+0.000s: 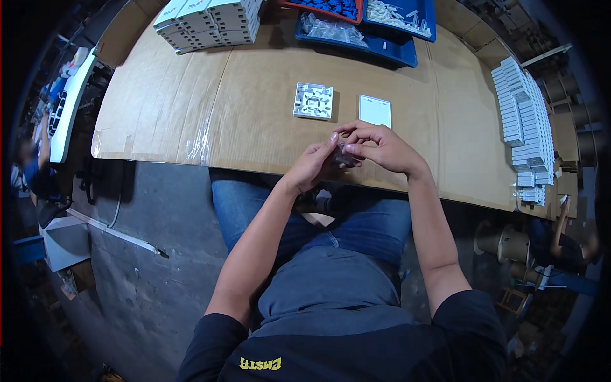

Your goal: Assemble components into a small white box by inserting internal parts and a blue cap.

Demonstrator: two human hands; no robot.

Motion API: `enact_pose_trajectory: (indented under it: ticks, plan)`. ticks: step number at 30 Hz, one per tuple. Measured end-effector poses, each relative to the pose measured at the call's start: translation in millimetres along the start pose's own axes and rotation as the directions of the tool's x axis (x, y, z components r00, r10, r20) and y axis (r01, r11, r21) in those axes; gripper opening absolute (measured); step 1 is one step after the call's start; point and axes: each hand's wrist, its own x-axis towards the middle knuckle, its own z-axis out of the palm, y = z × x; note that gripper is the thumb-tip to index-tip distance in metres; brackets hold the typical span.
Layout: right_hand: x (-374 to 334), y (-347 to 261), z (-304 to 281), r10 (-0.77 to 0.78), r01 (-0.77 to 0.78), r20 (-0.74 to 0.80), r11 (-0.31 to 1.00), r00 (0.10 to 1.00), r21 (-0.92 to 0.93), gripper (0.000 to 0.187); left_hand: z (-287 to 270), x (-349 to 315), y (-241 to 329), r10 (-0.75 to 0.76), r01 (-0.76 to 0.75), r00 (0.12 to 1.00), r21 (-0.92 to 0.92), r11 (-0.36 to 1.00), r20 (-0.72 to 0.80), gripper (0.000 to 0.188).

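Note:
Both hands meet over the near edge of the cardboard-covered table. My left hand (pixel 310 167) is closed with thumb and fingers on a small clear plastic bag (pixel 344 156). From the other side my right hand (pixel 387 150) pinches the same bag, its fingers bent over the top. What the bag contains is too small to tell. Just beyond them lies an open white square plastic box (pixel 313 100), its moulded inner clips facing up. To its right, past my right hand, a flat white square cover (pixel 375 111) rests on the cardboard.
Stacked white boxes (pixel 207 25) stand at the far left of the table (pixel 254 134). Blue trays (pixel 394 52) and a red tray (pixel 331 7) hold small parts and clear bags at the back. More white units (pixel 525 127) are piled along the right edge. Other people work at both sides.

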Motion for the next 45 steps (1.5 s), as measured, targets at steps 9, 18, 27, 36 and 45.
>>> enact_pose_trajectory:
  ticks: [9,18,27,36,45]
  plan:
    - [9,-17,-3,-0.018,0.108,0.221,0.909,0.975,-0.403,0.029,-31,21,-15,-0.004,0.003,0.998,0.011,1.000,0.059,0.046]
    - [20,-25,-33,-0.072,0.141,0.236,0.946,0.969,-0.292,0.032,-22,12,-11,0.114,-0.097,0.987,-0.152,0.984,0.110,0.050]
    - [118,18,-203,-0.362,-0.072,-0.598,0.813,0.716,-0.578,0.019,-19,19,5,0.020,-0.010,1.000,-0.461,0.887,0.018,0.056]
    - [193,44,-305,-0.296,-0.417,-0.625,0.535,0.722,-0.735,0.014,-27,27,7,-0.021,0.076,0.994,-0.534,0.842,0.109,0.054]
    - [183,33,-320,-0.239,-0.008,-0.789,0.955,0.566,-0.295,0.018,-29,25,4,-0.007,0.095,0.987,-0.540,0.836,0.162,0.054]
